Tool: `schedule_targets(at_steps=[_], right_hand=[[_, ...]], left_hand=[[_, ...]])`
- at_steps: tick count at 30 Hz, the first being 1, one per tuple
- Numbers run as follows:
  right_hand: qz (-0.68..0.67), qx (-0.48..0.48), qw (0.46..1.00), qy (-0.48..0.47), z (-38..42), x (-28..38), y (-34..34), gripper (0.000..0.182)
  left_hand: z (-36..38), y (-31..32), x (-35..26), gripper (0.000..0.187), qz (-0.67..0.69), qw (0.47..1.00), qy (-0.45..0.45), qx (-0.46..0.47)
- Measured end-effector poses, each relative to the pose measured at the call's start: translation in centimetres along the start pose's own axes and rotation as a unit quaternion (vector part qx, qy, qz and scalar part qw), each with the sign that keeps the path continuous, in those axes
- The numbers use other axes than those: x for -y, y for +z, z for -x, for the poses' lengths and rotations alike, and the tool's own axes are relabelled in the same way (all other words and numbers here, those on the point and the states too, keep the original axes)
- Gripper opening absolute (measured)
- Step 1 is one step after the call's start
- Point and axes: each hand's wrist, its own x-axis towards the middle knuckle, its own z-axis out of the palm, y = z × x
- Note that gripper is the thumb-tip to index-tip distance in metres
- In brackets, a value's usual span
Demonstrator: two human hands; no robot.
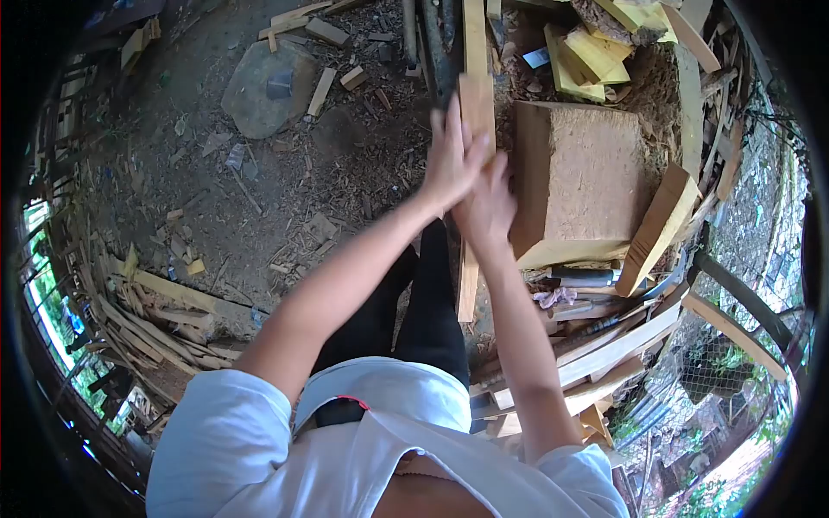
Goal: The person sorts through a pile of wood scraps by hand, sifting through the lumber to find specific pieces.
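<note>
A short wooden board (477,104) lies along a long, narrow wooden beam (474,39), which runs away from my legs. My left hand (453,160) is on the board's left side, its fingers stretched forward and bent lightly against it. Just behind and to the right, my right hand (486,200) grips the near end of the board, with its fingers curled over the wood. Both hands are close together and slightly smeared by motion. My palms hide part of the board and of the beam beneath.
A large wooden block (596,173) stands right of my hands, with a leaning offcut (661,226) beside it. Yellowish wood pieces (596,56) are piled beyond. A flat round stone (259,95) and wood chips lie on the dirt floor. Planks (186,293) are stacked at left.
</note>
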Motion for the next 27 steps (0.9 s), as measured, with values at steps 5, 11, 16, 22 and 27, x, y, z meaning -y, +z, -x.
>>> schedule_targets(at_steps=[5,11,16,22,27], right_hand=[[-0.007,-0.136,0.989,-0.066,-12.8,1.0,0.3,0.057],[0.012,-0.081,0.995,-0.057,-14.3,1.1,-0.7,0.045],[-0.046,0.006,0.999,-0.009,-0.5,-2.3,1.7,0.059],[0.073,0.037,0.997,-0.003,15.6,-3.1,2.9,0.058],[0.055,0.046,0.997,-0.004,12.8,-2.3,1.8,0.059]], left_hand=[[-14.8,-0.5,2.1,0.071,-0.092,0.989,0.087,-0.071],[-16.6,0.3,2.0,0.069,-0.127,0.989,0.047,-0.067],[-1.3,1.7,1.7,0.074,-0.076,0.997,0.024,-0.015],[17.2,2.0,0.0,0.072,-0.033,0.996,-0.080,0.027],[14.0,1.3,0.1,0.072,-0.022,0.996,-0.073,0.044]])
